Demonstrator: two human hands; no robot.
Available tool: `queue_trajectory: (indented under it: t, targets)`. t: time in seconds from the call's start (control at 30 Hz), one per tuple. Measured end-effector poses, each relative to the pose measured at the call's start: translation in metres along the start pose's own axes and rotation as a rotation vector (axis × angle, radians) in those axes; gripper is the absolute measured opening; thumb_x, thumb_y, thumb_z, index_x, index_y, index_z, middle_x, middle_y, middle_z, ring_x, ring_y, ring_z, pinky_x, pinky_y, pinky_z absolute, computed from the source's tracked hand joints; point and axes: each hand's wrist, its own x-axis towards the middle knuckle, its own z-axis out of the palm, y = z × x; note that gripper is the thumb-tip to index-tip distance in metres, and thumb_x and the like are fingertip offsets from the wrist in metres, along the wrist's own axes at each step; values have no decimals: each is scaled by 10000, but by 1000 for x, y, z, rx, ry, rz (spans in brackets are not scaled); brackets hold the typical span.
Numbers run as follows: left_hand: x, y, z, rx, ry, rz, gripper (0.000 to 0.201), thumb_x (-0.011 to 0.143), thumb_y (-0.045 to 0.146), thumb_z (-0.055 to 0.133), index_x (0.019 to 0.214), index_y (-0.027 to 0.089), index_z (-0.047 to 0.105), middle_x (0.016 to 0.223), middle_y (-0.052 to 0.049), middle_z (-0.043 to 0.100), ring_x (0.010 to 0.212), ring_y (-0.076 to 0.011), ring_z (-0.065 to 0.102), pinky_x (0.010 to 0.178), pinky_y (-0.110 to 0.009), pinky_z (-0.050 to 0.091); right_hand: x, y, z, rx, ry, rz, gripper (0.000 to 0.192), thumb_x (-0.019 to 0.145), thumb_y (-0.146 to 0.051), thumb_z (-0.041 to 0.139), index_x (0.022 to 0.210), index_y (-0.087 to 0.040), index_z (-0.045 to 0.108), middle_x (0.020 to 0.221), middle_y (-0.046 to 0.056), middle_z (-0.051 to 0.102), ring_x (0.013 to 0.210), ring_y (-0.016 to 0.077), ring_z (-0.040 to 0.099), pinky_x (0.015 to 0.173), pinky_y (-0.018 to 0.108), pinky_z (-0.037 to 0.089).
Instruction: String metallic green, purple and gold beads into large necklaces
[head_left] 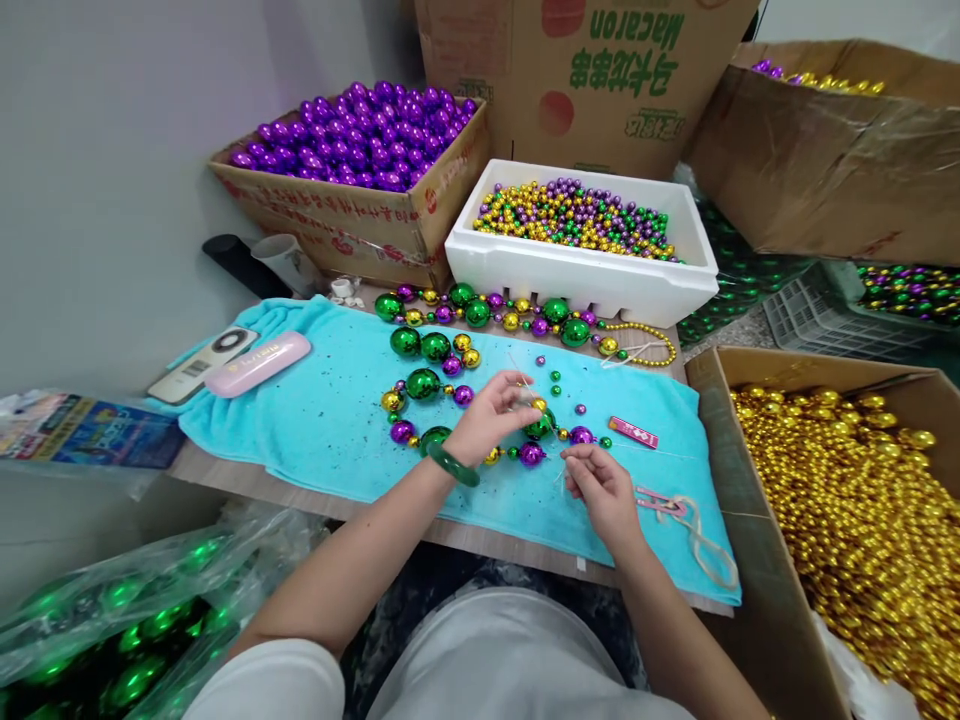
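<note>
While the left hand pinches a thin pale thread above a half-strung garland of shiny green, purple and gold plastic balls, the right hand grips the thread's lower end. The garland lies mid-way on a turquoise towel. "Macaron" reads upside down on a tall cardboard box. A box of gold beads crowds the towel's right edge.

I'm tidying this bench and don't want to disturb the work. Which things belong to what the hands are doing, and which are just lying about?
In use:
left hand at the half-strung strand of green, purple and gold shiny beads
right hand pinching thin thread
loose small beads on turquoise towel

Lying about:
pink case
white remote
finished bead strand
</note>
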Motion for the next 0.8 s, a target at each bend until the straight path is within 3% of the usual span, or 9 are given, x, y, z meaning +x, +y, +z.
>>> queue_trajectory:
  t: [0.07,0.13,0.27,0.37,0.43,0.5,0.63,0.8]
  targets:
    - [0,1,-3,231,-137,-19,328,682,227,715,981,192,586,938,-34,664,822,-148,610,772,-301,474,1,-1,-3,30,48,-12,245,733,-411,673,793,-181,613,519,-28,527,456,100,455,424,222,362]
    - [7,5,-18,529,-134,19,220,733,245,672,945,198,634,984,-51,669,835,-173,610,794,-337,473,3,-1,-8,63,96,-15,236,730,-395,689,801,-183,612,535,-26,541,458,97,455,421,217,354]
    - [36,21,-70,1103,157,152,165,802,204,571,927,189,677,1031,-95,657,937,-242,600,895,-413,445,4,0,-19,136,132,7,228,729,-372,707,809,-181,613,555,-22,547,474,98,463,422,213,341]
    - [58,32,-109,1378,349,133,241,818,179,527,1004,143,676,1078,-147,636,1066,-299,563,975,-446,402,3,3,-23,162,129,15,216,744,-359,705,825,-178,619,559,-23,546,481,94,457,428,210,335]
    - [67,36,-127,1455,391,42,290,817,210,539,1068,130,661,1125,-163,618,1093,-315,557,976,-443,407,3,5,-24,177,125,29,217,741,-356,711,823,-178,619,559,-26,546,484,89,455,431,204,330]
    - [73,36,-135,1509,361,-65,358,810,286,570,1128,138,638,1158,-165,602,1096,-325,561,958,-437,427,3,7,-24,185,121,48,228,728,-362,722,813,-178,616,553,-29,543,481,85,453,431,199,327]
    - [77,27,-136,1599,302,-197,541,774,391,616,1265,173,549,1241,-162,545,1108,-333,565,939,-421,451,5,10,-23,178,121,74,261,705,-388,733,805,-181,611,533,-34,534,467,83,447,422,195,317]
    - [79,22,-134,1539,313,-236,668,708,298,673,1328,153,470,1313,-185,482,1140,-339,546,955,-414,443,6,8,-22,129,112,79,274,691,-406,733,789,-178,618,525,-30,540,453,79,442,413,195,312]
